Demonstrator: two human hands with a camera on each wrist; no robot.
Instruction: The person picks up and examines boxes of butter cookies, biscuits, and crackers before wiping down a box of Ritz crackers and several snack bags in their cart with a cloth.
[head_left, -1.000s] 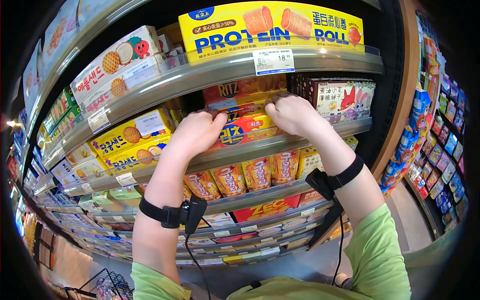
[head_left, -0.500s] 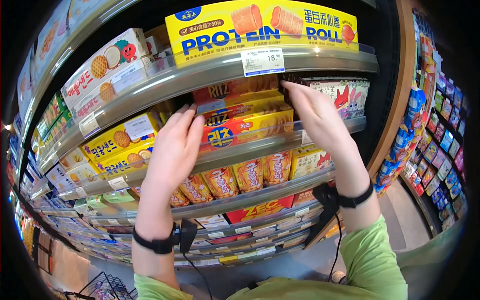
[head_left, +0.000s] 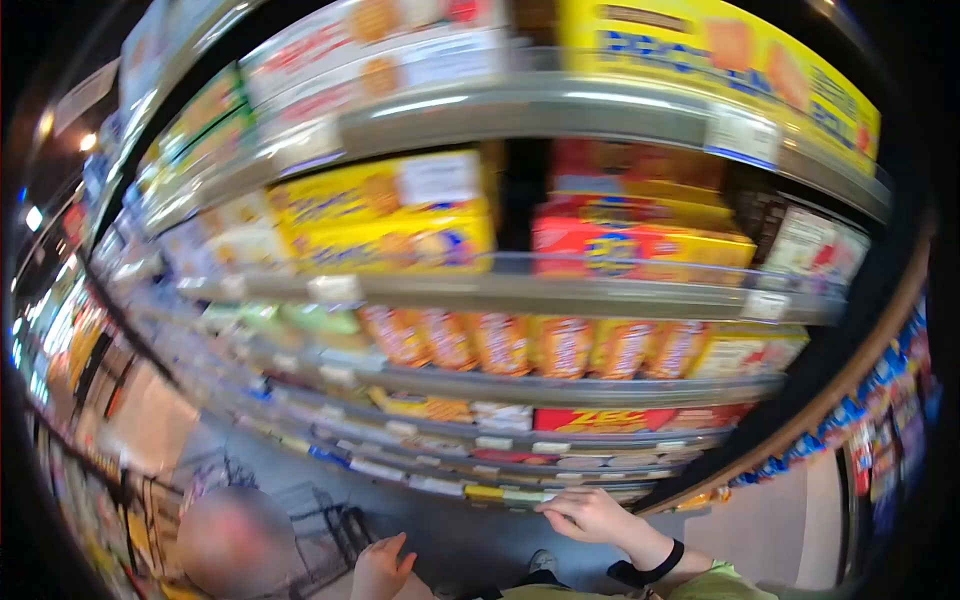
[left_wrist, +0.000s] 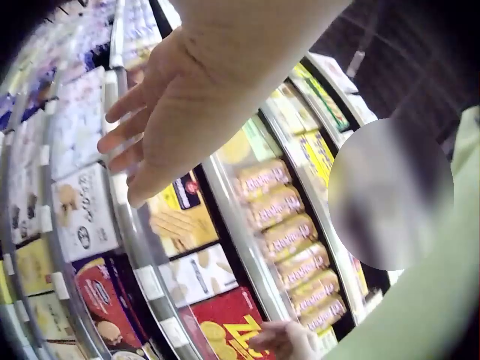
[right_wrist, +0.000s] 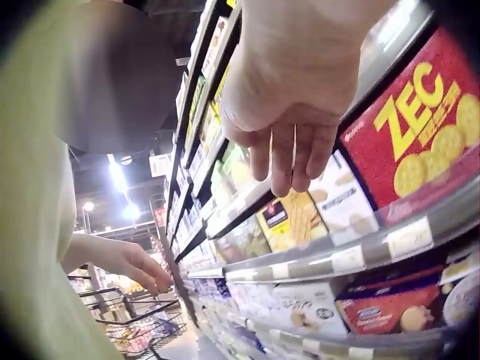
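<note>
Low in the head view, away from the shelves, my left hand (head_left: 382, 568) has its fingers loosely extended and holds nothing. To its right my right hand (head_left: 592, 517) hangs in the air, also holding nothing. The left wrist view shows the left hand (left_wrist: 161, 97) with spread fingers in front of the shelving. In the right wrist view the right hand's fingers (right_wrist: 281, 161) hang down relaxed. A stack of red and yellow Ritz cracker boxes (head_left: 640, 240) stands on the shelf under the Protein Roll box (head_left: 720, 70), well above both hands.
Yellow biscuit boxes (head_left: 385, 215) sit left of the Ritz stack, with a dark gap between them. Orange snack packs (head_left: 500, 342) line the shelf below, above a red ZEC box (head_left: 605, 420). A black wire cart (head_left: 320, 525) with goods stands on the floor at lower left.
Both hands have let go of the Ritz boxes and dropped away from the shelf to the bottom of the view. The head view has swung left, so the shelves appear further right.
</note>
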